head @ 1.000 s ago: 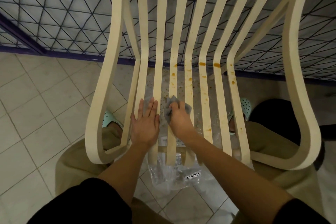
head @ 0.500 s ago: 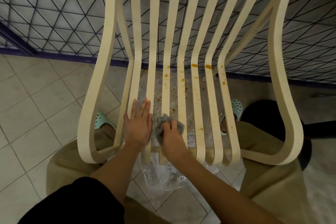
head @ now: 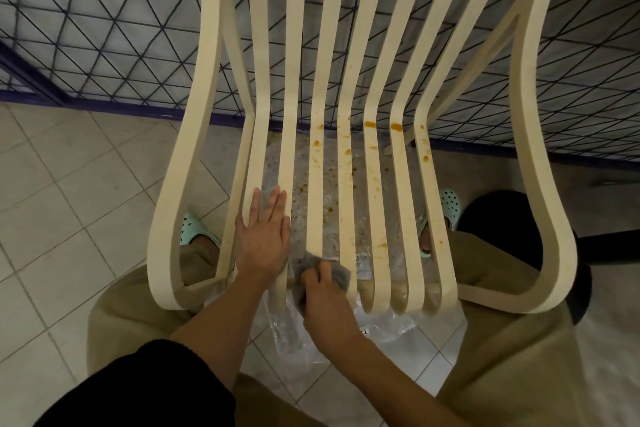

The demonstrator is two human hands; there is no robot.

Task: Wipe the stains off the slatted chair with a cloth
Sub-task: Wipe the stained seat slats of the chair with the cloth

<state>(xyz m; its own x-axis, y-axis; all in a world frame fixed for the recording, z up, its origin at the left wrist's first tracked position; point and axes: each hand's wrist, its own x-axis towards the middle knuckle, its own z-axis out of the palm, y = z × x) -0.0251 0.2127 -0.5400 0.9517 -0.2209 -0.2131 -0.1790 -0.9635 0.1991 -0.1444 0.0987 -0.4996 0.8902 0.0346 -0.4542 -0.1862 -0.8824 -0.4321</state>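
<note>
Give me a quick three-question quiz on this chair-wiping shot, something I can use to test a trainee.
1. True or false: the left hand lies flat, fingers straight, on the slats of the chair.
2. Which hand grips the grey cloth? A) left hand B) right hand C) neither
3. Short answer: what lies on the floor tiles under the seat?

Key: 1 true. 2 B. 3 a clear plastic sheet.
</note>
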